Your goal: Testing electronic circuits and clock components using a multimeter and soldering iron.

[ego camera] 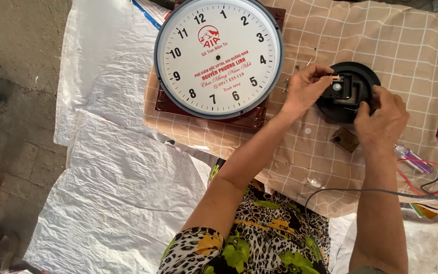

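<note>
1. Where the left hand closes thumb and forefinger, it pinches a small orange-tipped part at the black clock movement, which sits in a round black housing.
2. Right hand clasps the housing's near rim, apparently to steady it.
3. Housing rests on the checked cloth; the white clock face lies alongside, face up, on a dark red board.

It is a simple repair place on the ground: checked cloth over white sacks, wires at 3 o'clock.
</note>
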